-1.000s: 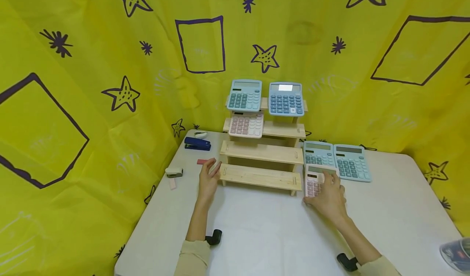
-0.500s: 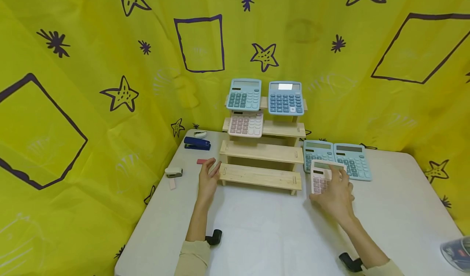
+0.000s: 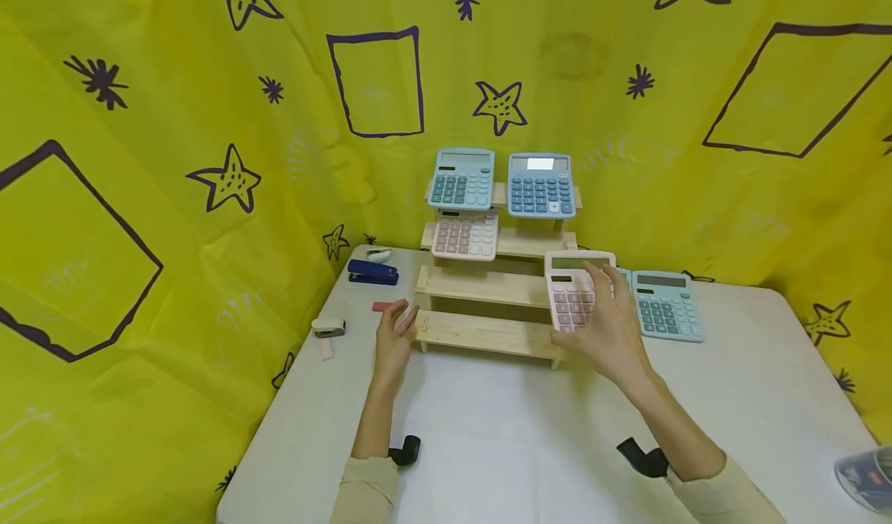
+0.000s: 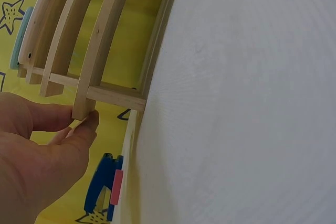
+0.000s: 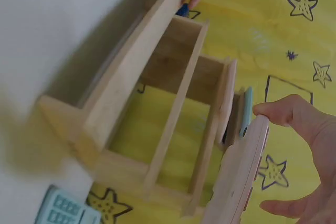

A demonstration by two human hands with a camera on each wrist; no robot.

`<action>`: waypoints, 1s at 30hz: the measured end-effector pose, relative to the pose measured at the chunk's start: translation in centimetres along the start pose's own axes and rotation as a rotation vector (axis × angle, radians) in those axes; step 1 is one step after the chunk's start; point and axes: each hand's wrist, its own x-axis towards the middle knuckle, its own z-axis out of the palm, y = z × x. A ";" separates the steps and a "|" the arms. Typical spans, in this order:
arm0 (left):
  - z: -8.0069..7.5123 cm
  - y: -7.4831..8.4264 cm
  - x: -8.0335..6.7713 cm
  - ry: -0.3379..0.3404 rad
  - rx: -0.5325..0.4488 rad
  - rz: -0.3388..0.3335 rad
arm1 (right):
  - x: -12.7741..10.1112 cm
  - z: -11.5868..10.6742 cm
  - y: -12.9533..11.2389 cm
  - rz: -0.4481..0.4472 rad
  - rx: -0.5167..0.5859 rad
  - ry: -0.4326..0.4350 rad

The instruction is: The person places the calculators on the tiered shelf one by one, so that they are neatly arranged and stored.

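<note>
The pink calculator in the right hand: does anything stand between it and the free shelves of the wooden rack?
Nothing visible does. The right hand holds the pink calculator just in front of the wooden rack, whose two lower shelves are bare. The left hand touches only the rack's left end.

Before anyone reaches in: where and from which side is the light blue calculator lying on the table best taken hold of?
Grip the light blue calculator by its two long side edges, coming down from above and from the front. It lies flat on the table, keys up, so only its thin edges offer a hold. Its right side looks free; on its left the right hand holding the pink calculator hides the neighbour.
</note>
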 end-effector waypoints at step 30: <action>-0.1 0.2 -0.1 0.001 0.014 0.003 | 8.8 5.9 -3.9 -0.030 -0.062 -0.028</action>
